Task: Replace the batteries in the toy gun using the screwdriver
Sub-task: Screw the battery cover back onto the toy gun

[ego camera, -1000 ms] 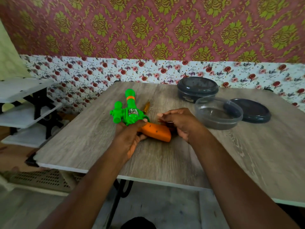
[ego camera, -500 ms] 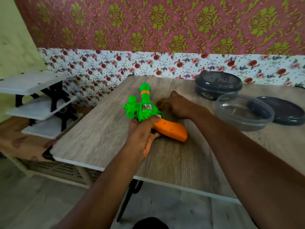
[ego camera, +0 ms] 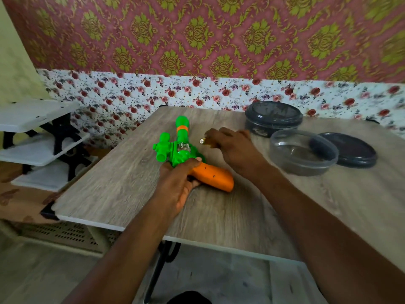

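Table [ego camera: 241,216]: the gun [ego camera: 179,150] lies flat near the middle. Its green barrel points to 12 o'clock and its orange grip runs off to 4 o'clock.

Left hand [ego camera: 177,183]: fingers wrapped round the gun where green meets orange, pinning it to the table. The outer end of the grip is left bare.

Right hand [ego camera: 232,145]: at 2 o'clock of the gun body, just beside the barrel, fingers curled down over the screwdriver [ego camera: 207,143]. It looks like a grip, but I can't tell if the tool is off the table. The tool's gold end pokes out toward 9 o'clock, so its axis lies roughly crosswise to the barrel.

Screw [ego camera: 213,175]: small dot on the orange grip, at about 7 o'clock of the right hand and close to it. The right hand is the free one, so the next move is probably to bring the tip back toward 7 o'clock and stand it on that screw.
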A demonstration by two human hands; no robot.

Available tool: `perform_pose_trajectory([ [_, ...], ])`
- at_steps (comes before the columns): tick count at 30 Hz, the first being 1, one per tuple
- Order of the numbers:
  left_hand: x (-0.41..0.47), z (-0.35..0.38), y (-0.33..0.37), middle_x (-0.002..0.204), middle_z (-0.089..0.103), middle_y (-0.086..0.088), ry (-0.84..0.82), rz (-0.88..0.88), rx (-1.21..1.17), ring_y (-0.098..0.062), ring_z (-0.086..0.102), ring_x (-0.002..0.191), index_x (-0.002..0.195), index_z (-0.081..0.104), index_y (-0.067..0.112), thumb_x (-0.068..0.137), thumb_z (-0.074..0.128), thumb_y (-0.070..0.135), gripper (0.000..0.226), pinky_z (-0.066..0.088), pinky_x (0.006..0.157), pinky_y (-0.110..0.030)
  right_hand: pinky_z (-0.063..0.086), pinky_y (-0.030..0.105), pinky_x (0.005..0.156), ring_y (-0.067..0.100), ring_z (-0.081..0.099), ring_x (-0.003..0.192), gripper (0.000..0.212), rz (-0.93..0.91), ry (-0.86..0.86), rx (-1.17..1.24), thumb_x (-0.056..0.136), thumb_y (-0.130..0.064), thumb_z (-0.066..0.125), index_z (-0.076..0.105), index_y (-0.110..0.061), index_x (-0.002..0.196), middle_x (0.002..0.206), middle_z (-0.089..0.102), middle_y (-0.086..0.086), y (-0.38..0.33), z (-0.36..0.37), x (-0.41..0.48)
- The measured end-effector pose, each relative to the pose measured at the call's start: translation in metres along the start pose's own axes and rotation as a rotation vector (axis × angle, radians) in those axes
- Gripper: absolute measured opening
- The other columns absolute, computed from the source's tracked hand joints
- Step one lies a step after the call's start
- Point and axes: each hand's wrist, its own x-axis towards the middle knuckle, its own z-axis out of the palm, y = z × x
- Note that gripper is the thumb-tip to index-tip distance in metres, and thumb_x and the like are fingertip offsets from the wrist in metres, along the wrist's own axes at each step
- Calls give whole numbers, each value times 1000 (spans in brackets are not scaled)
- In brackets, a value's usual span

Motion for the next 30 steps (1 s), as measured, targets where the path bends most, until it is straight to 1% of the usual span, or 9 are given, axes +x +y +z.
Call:
perform_pose_trajectory([
  [2, -2, 1, 1, 120, 67, -27, -23, 11, 7, -32, 67, 106, 131, 55, -7, 88, 66, -8, 45, 63, 67, -44, 54, 44, 82, 30, 67, 91, 42, -36, 65, 106, 94, -5, 51, 57, -22, 132, 110, 62, 8, -5, -5, -14],
  [4, -3, 1, 0, 116, 66, -28, -43, 20, 11, -33, 66, 106, 129, 56, -8, 90, 63, -9, 40, 64, 69, -45, 61, 45, 80, 29, 66, 94, 44, -39, 105, 193, 93, 3, 53, 60, -12, 134, 115, 59, 14, -12, -10, -24],
  [8, -5, 1, 1, 122, 67, -29, -35, 13, 30, -35, 67, 109, 126, 58, -6, 89, 63, -8, 37, 63, 75, -49, 60, 45, 80, 27, 66, 95, 39, 28, 208, 275, 95, 2, 48, 60, -4, 132, 118, 59, 15, -21, -17, -41],
  [12, -6, 2, 2, 125, 66, -30, -43, 9, 48, -37, 65, 117, 130, 57, -9, 88, 66, -7, 43, 63, 75, -49, 59, 27, 74, 3, 69, 80, 24, 170, 378, 493, 100, 1, 55, 57, -10, 121, 99, 68, 0, -26, -23, -50],
  [14, -5, 2, 2, 123, 67, -28, -55, 4, 63, -36, 66, 117, 129, 59, -7, 87, 67, -6, 43, 63, 76, -49, 62, 29, 73, 6, 74, 79, 18, 236, 414, 626, 104, -5, 51, 52, -13, 120, 91, 71, -4, -31, -26, -52],
  [17, -3, 3, 0, 121, 70, -24, -62, -2, 96, -37, 66, 117, 128, 61, -4, 86, 69, -5, 42, 63, 76, -47, 65, 45, 72, 19, 78, 80, 10, 285, 451, 876, 107, -13, 50, 45, -18, 114, 90, 74, 5, -39, -31, -54],
  [19, -3, 2, 0, 122, 69, -25, -68, 2, 92, -37, 66, 117, 130, 59, -5, 87, 69, -6, 45, 63, 76, -48, 64, 51, 75, 29, 78, 81, 12, 342, 446, 1043, 106, -19, 53, 45, -15, 114, 91, 74, 12, -43, -35, -55],
  [25, -4, 3, 0, 124, 68, -27, -85, 5, 96, -37, 66, 116, 131, 58, -8, 87, 68, -5, 45, 63, 68, -44, 64, 47, 70, 42, 76, 81, 18, 527, 378, 1373, 105, -18, 54, 45, -7, 117, 95, 72, 27, -48, -45, -54],
  [30, -6, 3, 0, 120, 69, -29, -108, 16, 110, -29, 75, 96, 128, 57, -12, 88, 65, -6, 42, 62, 66, -42, 64, 41, 64, 37, 77, 75, 21, 530, 309, 1423, 105, -15, 54, 44, -1, 117, 88, 74, 20, -49, -44, -54],
])
